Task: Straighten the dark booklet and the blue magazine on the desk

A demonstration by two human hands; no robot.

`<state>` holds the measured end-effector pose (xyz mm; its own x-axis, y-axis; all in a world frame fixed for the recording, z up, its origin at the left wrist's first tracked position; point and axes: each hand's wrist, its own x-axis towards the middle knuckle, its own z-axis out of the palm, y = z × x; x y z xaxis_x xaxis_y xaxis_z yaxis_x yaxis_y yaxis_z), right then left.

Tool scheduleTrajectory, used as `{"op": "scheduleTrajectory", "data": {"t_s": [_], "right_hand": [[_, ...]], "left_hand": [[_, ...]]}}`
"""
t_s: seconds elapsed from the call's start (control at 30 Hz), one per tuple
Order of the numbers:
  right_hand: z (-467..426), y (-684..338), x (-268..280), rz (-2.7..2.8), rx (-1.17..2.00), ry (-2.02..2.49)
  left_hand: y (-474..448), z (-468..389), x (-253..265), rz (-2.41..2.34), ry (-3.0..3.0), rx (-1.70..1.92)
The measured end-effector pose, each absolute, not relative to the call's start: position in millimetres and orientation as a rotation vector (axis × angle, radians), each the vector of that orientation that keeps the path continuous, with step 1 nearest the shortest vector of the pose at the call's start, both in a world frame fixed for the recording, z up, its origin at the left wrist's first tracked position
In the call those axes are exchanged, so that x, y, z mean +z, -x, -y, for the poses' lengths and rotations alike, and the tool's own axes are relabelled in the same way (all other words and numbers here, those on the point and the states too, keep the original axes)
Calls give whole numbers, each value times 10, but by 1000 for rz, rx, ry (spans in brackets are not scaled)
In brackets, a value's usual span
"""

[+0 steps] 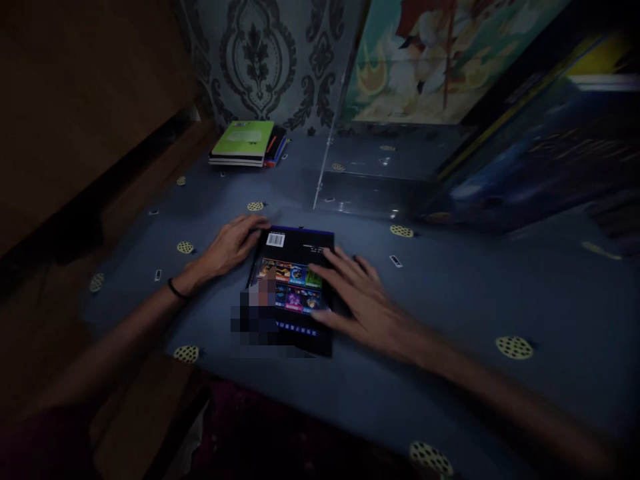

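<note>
A dark book (295, 287) is laid flat on the patterned tabletop (450, 293), directly between the fingers of both hands, its printed panels and barcode (276, 239) turned upward. By the right hand (357, 300), the book's right side is covered: the fingers are spread apart, laid over the cover rather than clamped, with the thumb placed nearer the close edge. By the left hand (233, 245), the far left corner is met; its fingers are held close together and slightly bent, and whether the edge is pinched cannot be told. The book is probably steadied by this placing, with sliding or turning checked from both sides. The near left part is hidden by a blurred patch.

Beyond the left fingertips, a stack of books (243, 143) is set near the wall, topped by a green cover. Beyond the right fingers, a clear stand (370, 193) is seen, and farther to their right a large blue book (525, 167) is propped. By these, reach beyond the right fingertips is likely limited, while nothing is seen lying between the fingers and the dark book.
</note>
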<state>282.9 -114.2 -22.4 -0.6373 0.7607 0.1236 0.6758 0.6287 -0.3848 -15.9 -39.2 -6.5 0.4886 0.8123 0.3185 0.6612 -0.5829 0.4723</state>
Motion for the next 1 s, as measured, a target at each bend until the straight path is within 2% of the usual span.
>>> {"op": "scheduleTrajectory", "data": {"t_s": [0.27,1.0], "right_hand": [[619,-2782,-327,2491,308,1210],[653,-2793,-343,2435,227,1258]], "left_hand": [[71,342,-138,-1315,-2476,867],[111,403,-176,-1253,-2573,765]]}}
